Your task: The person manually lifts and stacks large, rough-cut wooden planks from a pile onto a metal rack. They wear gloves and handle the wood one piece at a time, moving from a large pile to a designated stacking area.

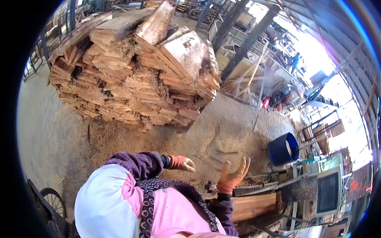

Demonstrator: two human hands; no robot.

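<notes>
My left hand (181, 163), in an orange and tan work glove, reaches to the right in front of my chest. Its fingers are loosely stretched out, with nothing seen in them. My right hand (234, 175), gloved alike, is raised with the fingers spread and holds nothing. Just below and to the right of it lies a reddish-brown wooden board (254, 206) beside a machine. Beyond both hands rises a large stack of rough-sawn boards (131, 83), with several loose pieces tilted on top. Both forearms wear dark purple sleeves.
A blue tub (278, 151) with pale material inside stands right of my hands. Close by is a machine with a dark panel (328, 192). Sawdust and thin wood scraps (228, 152) litter the floor. A spoked wheel (53, 201) shows at lower left; dark posts (250, 37) stand behind the stack.
</notes>
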